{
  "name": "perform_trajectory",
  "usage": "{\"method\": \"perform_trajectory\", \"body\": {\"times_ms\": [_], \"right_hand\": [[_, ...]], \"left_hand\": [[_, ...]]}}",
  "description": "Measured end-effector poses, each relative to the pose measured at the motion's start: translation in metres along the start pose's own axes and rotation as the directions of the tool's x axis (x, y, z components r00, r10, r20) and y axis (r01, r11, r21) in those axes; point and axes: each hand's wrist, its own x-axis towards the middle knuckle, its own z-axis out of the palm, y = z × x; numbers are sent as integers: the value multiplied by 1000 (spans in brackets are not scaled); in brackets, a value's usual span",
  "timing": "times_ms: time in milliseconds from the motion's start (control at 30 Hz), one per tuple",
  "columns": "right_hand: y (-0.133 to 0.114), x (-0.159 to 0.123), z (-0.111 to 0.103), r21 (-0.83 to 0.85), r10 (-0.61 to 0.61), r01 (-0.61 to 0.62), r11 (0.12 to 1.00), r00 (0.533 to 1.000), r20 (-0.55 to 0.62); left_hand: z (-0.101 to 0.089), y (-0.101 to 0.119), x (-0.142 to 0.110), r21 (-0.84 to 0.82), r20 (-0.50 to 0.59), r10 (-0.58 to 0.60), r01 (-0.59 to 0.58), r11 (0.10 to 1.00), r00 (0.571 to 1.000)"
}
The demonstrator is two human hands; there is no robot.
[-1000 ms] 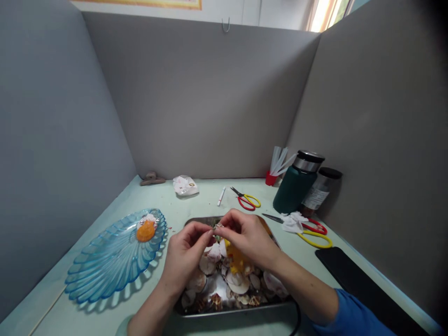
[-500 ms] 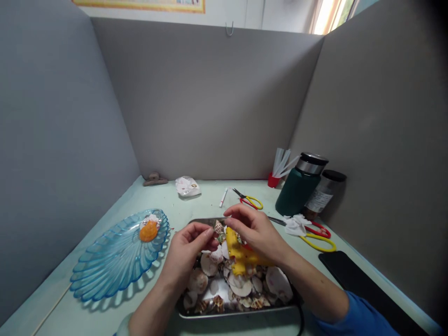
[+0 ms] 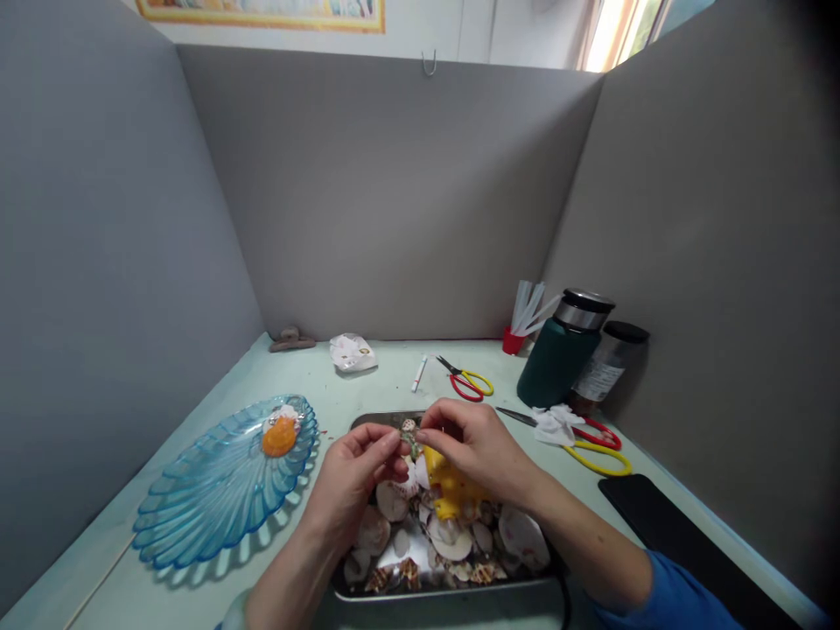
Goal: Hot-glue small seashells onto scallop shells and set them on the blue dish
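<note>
Above a metal tray [image 3: 394, 597] of seashells [image 3: 452, 541], my two hands are close together with their fingertips nearly meeting. My left hand [image 3: 358, 472] is closed in a pinch of thumb and forefinger; what it holds is too small to make out. Thumb and fingers of my right hand [image 3: 476, 442] are also pinched, and anything between them is hidden. Under the right hand lies a yellow tool [image 3: 450, 494], seemingly a glue gun, resting on the shells and partly covered. A small spotted shell [image 3: 409, 425] shows behind the fingertips.
A blue scalloped dish [image 3: 216, 490] with an orange piece [image 3: 280, 436] on it stands at left. Behind the tray are small scissors [image 3: 467, 382] and a white stick [image 3: 419, 374]. To the right are larger scissors [image 3: 600, 444], crumpled tissue [image 3: 556, 425], a green bottle [image 3: 555, 359] and a black phone-like slab [image 3: 662, 516].
My right hand has lowered slightly, its fingers drawing closer together and nearer my left fingertips. It covers more of the yellow tool. My left hand has barely moved.
</note>
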Motion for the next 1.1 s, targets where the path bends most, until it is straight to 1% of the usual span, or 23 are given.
{"method": "perform_trajectory", "body": {"times_ms": [133,233,300,433,533,667,967,1100], "right_hand": [[-2,0,-2,2,9,-9,1000,1000,-5],[-3,0,-3,50,73,-74,996,997,23],[-2,1,-2,96,113,-117,989,993,45],[-1,1,0,163,156,-167,972,985,78],[-1,0,2,160,166,-177,971,983,84],[-3,-1,1,137,176,-187,973,981,84],[-4,-1,1,146,182,-192,970,980,82],[-4,-1,2,132,196,-205,970,977,79]], "left_hand": [[-1,-1,0,89,25,25,-27,996,999],[0,1,-1,204,-15,98,-93,975,995],[2,3,-1,242,-14,138,-130,961,990],[5,6,-2,258,72,122,-137,956,990],[7,6,-4,269,51,108,-118,956,993],[7,6,-5,268,18,120,-120,956,993],[6,4,-4,298,5,179,-172,939,984],[4,3,-4,338,11,213,-204,919,977]]}}
